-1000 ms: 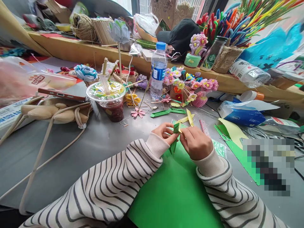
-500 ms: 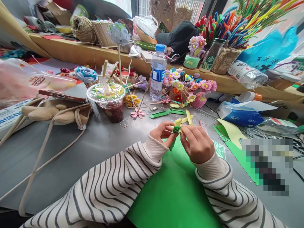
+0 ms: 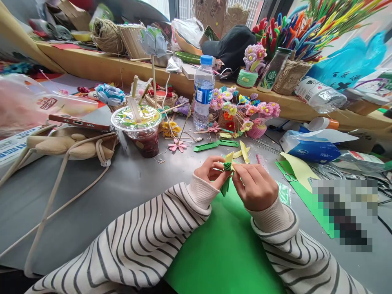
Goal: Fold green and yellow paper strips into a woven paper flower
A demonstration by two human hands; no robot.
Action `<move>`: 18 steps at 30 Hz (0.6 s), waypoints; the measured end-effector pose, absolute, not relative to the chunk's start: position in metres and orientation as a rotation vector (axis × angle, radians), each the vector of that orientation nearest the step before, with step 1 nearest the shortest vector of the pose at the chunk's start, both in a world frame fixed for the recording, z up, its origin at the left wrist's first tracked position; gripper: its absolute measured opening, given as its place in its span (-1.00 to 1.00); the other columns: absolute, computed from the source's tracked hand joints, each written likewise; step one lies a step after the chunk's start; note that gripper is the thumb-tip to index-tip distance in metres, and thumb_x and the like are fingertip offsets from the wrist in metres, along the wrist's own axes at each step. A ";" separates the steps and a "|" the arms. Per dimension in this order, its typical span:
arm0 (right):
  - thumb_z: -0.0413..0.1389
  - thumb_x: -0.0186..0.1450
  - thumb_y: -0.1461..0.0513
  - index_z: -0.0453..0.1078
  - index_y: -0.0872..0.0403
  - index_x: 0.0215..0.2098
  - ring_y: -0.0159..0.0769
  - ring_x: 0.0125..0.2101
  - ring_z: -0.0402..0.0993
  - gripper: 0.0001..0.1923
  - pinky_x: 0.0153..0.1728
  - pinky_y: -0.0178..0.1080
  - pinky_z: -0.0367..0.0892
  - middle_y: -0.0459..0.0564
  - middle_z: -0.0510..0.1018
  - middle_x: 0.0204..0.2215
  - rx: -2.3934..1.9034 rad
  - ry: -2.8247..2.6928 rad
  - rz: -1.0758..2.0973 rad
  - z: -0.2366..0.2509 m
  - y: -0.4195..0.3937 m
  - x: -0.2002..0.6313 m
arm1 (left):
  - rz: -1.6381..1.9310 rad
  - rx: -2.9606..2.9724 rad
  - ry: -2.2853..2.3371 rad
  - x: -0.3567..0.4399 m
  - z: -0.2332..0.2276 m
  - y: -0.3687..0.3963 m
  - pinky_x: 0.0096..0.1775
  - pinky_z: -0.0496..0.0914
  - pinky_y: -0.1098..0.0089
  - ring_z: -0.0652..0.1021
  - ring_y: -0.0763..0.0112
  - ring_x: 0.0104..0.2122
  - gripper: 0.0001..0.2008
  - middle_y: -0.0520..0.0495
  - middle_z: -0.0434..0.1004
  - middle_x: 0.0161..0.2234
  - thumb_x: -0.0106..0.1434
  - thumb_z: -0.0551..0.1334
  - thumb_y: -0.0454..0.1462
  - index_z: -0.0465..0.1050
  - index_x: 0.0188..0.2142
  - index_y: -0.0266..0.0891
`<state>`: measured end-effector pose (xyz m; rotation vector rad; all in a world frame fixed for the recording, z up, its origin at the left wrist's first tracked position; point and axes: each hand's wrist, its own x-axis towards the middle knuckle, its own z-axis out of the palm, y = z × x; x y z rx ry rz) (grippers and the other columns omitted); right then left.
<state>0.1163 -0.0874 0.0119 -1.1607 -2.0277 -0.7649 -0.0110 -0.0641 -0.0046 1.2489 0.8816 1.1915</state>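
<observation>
Between my fingertips is a small folded paper piece point(image 3: 227, 166), green with yellow parts sticking up. My left hand point(image 3: 211, 171) pinches its green part, and a green strip end hangs below the fingers. My right hand point(image 3: 255, 183) is closed with thumb and forefinger on the yellow side; the fingers cover part of it. Under both hands lies a large green paper sheet point(image 3: 226, 245). Just beyond them are folded green strips point(image 3: 206, 146) and folded yellow strips point(image 3: 244, 152) on the grey table.
A lidded drink cup point(image 3: 147, 139) and a beige bag with a phone point(image 3: 81, 122) stand to the left. Farther back are a water bottle point(image 3: 203, 94) and crafted flowers point(image 3: 245, 108). On the right lie scissors point(image 3: 289, 177), paper and a blue tissue pack point(image 3: 309, 147).
The folded paper piece has turned slightly between my fingers, and its green end now hangs a little farther right. Both hands keep their pinch.
</observation>
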 end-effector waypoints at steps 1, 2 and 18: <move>0.02 0.12 0.34 0.35 0.14 -0.24 -0.32 -0.41 0.37 -0.78 -0.36 -0.29 0.27 0.00 0.50 -0.48 -1.160 -2.026 -0.754 0.012 -0.088 0.117 | 1.197 1.238 0.868 -0.011 -0.005 -0.064 -0.38 0.38 0.48 0.48 0.53 -0.50 -0.68 0.05 0.38 -0.47 -0.07 0.24 -0.21 0.21 -0.32 -0.22; 0.03 0.12 0.33 0.34 0.12 -0.23 -0.32 -0.40 0.36 -0.77 -0.36 -0.29 0.26 -0.01 0.50 -0.46 -1.161 -2.023 -0.751 0.013 -0.088 0.117 | 1.203 1.225 0.854 -0.010 -0.005 -0.063 -0.38 0.38 0.49 0.47 0.54 -0.50 -0.68 0.05 0.38 -0.48 -0.08 0.24 -0.21 0.20 -0.32 -0.22; 0.13 0.02 0.24 0.35 0.04 -0.23 -0.30 -0.40 0.31 -0.70 -0.31 -0.23 0.28 0.01 0.40 -0.40 -1.158 -1.916 -0.611 0.033 -0.092 0.120 | 1.076 0.955 0.553 -0.018 0.000 -0.054 -0.39 0.39 0.36 0.50 0.39 -0.43 -0.58 0.04 0.41 -0.42 -0.18 0.31 -0.21 0.18 -0.33 -0.19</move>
